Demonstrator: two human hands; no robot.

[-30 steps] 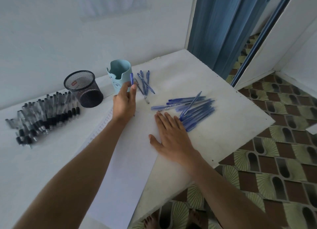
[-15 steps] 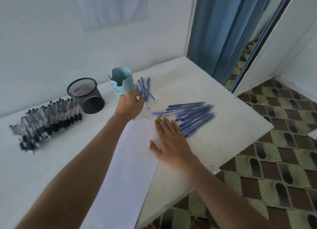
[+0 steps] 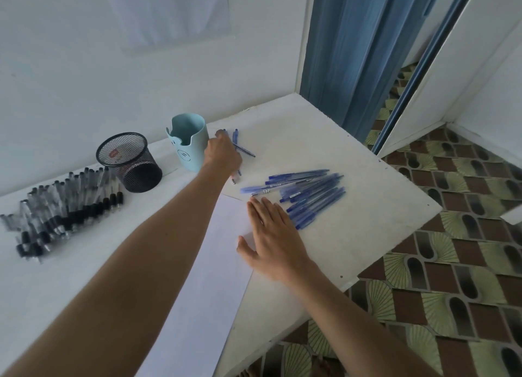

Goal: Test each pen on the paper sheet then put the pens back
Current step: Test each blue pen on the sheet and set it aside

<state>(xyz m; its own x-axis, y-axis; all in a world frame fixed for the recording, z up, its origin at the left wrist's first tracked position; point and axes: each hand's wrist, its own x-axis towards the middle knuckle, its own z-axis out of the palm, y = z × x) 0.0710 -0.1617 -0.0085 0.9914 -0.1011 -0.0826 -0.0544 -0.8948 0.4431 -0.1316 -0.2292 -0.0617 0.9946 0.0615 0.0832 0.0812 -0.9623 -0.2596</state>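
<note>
Left hand (image 3: 223, 156) has reached the few blue plastic pens (image 3: 243, 149) near the white counter (image 3: 324, 133) far edge, likely returning one; grip unreadable.

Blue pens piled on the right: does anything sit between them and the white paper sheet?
Only the right hand, flat on the white paper sheet at its edge beside the pile of blue plastic pens; nothing else visible lies between.

Both forearms (image 3: 158, 249) are bare down to the left hand (image 3: 223, 155) and right hand (image 3: 272, 238)

Soft, dim daylight w/ bluish cast; wide-angle edge distortion
</note>
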